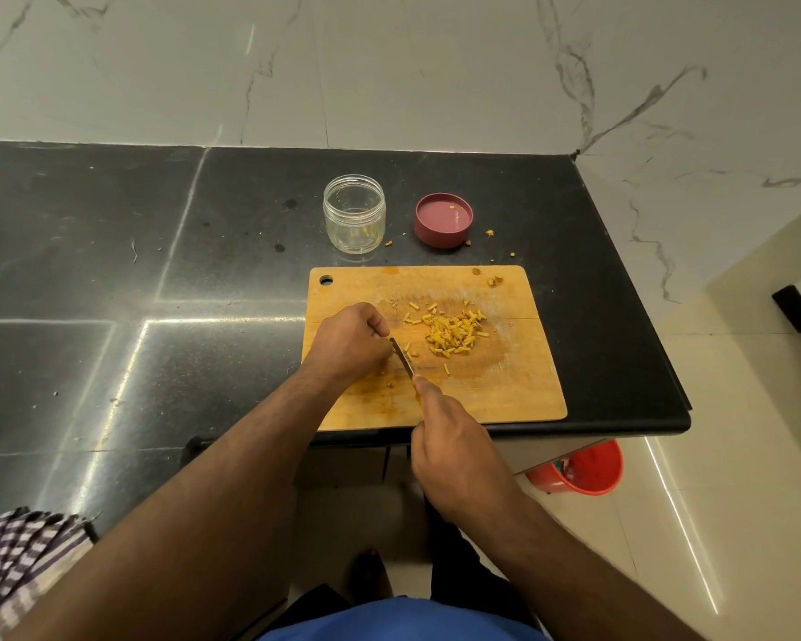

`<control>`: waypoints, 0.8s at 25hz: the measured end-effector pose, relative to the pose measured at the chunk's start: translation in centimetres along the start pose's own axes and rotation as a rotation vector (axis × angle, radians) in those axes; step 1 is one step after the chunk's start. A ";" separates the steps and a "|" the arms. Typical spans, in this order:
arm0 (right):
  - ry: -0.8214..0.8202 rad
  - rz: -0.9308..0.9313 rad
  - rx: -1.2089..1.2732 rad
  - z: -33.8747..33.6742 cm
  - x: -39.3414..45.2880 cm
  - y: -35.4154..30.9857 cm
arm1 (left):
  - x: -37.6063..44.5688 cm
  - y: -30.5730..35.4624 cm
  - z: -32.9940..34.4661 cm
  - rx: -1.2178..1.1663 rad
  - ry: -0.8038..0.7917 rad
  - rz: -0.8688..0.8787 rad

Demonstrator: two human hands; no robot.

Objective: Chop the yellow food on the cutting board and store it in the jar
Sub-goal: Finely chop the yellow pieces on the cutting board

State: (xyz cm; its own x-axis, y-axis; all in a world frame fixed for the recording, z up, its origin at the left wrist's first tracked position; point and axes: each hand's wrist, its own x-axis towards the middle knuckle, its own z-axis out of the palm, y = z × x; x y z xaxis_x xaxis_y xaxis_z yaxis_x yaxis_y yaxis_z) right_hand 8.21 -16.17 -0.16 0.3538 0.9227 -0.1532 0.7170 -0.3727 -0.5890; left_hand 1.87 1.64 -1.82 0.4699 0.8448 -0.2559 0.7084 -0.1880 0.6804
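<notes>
Head view: my right hand (454,451) grips the knife (403,358), left hand (352,340) curled, its hold hidden. Chopping underway on the cutting board (519,386); next I scoop the yellow pieces (454,333) into the open jar (354,214).

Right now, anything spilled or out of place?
Yes. Yellow bits lie scattered on the counter around the lid, one inside it, off the board. The jar is nearly empty. Nothing looks damaged.
</notes>
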 end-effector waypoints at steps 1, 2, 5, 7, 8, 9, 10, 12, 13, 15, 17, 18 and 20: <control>0.000 -0.005 -0.009 0.0 0.0 0.0 | 0.0 0.0 0.0 0.000 0.002 0.002; -0.001 -0.008 -0.015 0.0 0.0 0.0 | -0.1 0.0 0.0 -0.001 0.002 0.001; -0.020 -0.008 -0.005 -0.1 -1.1 0.6 | 0.0 -0.2 0.0 0.003 0.002 -0.001; -0.036 -0.004 0.024 -0.5 -2.1 0.9 | 0.0 -0.2 -0.1 -0.001 0.001 -0.001; -0.033 0.001 0.044 -0.7 -2.5 1.1 | 0.0 -0.2 -0.1 -0.003 -0.001 -0.004; -0.021 0.006 0.063 -0.9 -2.6 1.2 | 0.0 -0.2 -0.2 -0.006 -0.004 -0.008; -0.005 0.012 0.080 -1.0 -2.6 1.3 | 0.0 -0.1 -0.2 -0.011 -0.010 -0.013; 0.023 0.021 0.102 -1.2 -2.3 1.3 | 0.0 -0.1 -0.4 -0.037 -0.030 -0.022; 0.028 0.019 0.103 -1.1 -2.1 1.3 | 0.0 -0.1 -0.6 -0.064 -0.039 -0.026; 0.009 0.002 0.088 -0.8 -1.6 1.2 | -0.1 -0.2 -1.1 -0.145 -0.047 -0.041; -0.029 -0.022 0.074 -0.3 -1.3 1.1 | -0.3 -0.5 -1.6 -0.194 -0.036 -0.048; -0.040 -0.025 0.071 -0.1 -1.3 1.1 | -0.5 -0.7 -1.9 -0.192 -0.024 -0.042; -0.032 -0.004 0.065 -0.2 -1.3 1.5 | -0.8 -1.2 -2.4 -0.157 -0.010 -0.024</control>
State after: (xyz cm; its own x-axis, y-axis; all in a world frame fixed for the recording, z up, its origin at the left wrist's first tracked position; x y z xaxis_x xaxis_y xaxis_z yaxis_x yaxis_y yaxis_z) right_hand 8.98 -17.98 -0.69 0.3307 0.9273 -0.1752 0.6774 -0.3625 -0.6400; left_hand -0.64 2.41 -0.75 0.4597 0.8428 -0.2798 0.6287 -0.0864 0.7728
